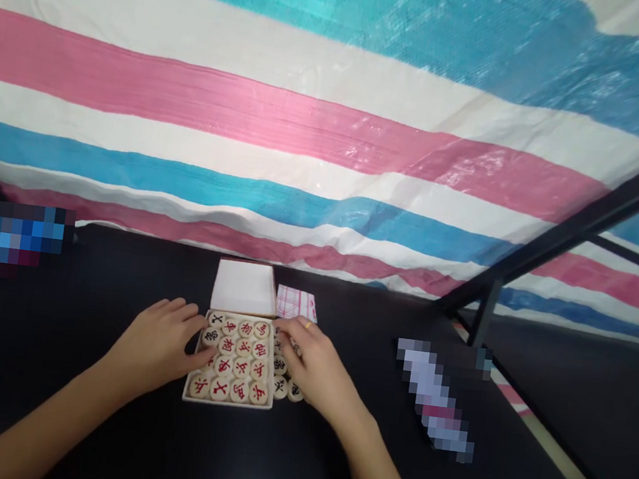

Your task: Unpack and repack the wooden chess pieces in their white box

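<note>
A shallow white box (271,403) holds rows of round xiangqi pieces (241,370), mostly with red characters and a couple with black ones at the upper left. My left hand (158,348) rests at the box's left side, fingers and thumb apart, the thumb over the pieces near that edge. On the other side, my right hand (318,368) is bent over loose black-character pieces (279,387) lying beside the box. Its thumb and index finger are apart, with pieces showing between them. My right palm and fingers hide some of the loose pieces.
Behind the box lies its white lid (244,287), inside up, next to a folded pink-and-white sheet (297,303). Blurred items sit at the left (9,232) and right (433,400) of the black table (245,467). A striped tarp (255,99) and dark metal bars (577,225) stand beyond.
</note>
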### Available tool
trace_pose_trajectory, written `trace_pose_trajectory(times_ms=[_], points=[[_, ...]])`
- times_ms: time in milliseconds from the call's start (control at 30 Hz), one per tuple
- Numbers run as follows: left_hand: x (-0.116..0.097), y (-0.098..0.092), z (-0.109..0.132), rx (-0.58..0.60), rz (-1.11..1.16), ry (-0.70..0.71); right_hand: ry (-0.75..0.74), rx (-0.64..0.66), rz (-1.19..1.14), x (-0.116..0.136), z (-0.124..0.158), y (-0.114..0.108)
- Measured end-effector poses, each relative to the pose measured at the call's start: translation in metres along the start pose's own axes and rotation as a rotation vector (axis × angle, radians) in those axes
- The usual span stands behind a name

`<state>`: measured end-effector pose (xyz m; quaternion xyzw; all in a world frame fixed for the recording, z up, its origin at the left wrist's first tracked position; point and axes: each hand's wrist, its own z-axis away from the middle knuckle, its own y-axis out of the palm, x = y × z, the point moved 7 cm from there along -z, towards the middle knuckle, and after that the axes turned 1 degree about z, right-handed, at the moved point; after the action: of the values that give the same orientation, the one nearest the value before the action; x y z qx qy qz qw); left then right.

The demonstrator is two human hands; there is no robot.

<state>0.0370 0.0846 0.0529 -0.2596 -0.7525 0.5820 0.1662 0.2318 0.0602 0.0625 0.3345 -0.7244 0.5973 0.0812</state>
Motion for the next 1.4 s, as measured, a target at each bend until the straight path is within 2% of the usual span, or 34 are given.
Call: trace_pose_trajectory(times_ms=[167,233,433,533,633,733,867,967,1067,1200,1400], points=[[0.0,0.004,-0.003,0.002,0.042,0.003,-0.068,0.076,-0.011,0.017,0.001,0.014],[-0.004,0.002,-0.003,-0.01,0.104,0.055,-0.07,0.093,-0.053,0.023,0.002,0.016],[-0.036,-0.017,0.006,-0.124,0.37,0.309,-0.005,0.107,-0.272,0.036,0.007,0.024],[-0.046,-0.018,0.009,-0.151,0.419,0.358,0.037,0.11,-0.369,0.036,0.007,0.029],[-0.045,-0.017,0.009,-0.19,0.406,0.347,0.076,0.104,-0.443,0.031,0.005,0.026],[-0.027,-0.013,0.003,-0.176,0.338,0.217,0.154,0.06,-0.449,0.012,0.003,0.008],[0.003,-0.007,-0.004,-0.138,0.24,0.0,0.361,-0.08,-0.35,-0.043,0.008,-0.029],[0.008,0.0,-0.005,-0.099,0.239,0.001,0.514,-0.07,-0.273,-0.087,0.021,-0.046],[0.004,0.004,-0.004,-0.079,0.238,0.029,0.632,0.045,-0.215,-0.119,0.036,-0.049],[0.002,0.005,-0.003,-0.09,0.231,0.032,0.715,0.225,-0.129,-0.138,0.052,-0.042],[0.004,0.006,-0.003,-0.071,0.235,0.038,0.68,0.283,-0.13,-0.136,0.052,-0.033]])
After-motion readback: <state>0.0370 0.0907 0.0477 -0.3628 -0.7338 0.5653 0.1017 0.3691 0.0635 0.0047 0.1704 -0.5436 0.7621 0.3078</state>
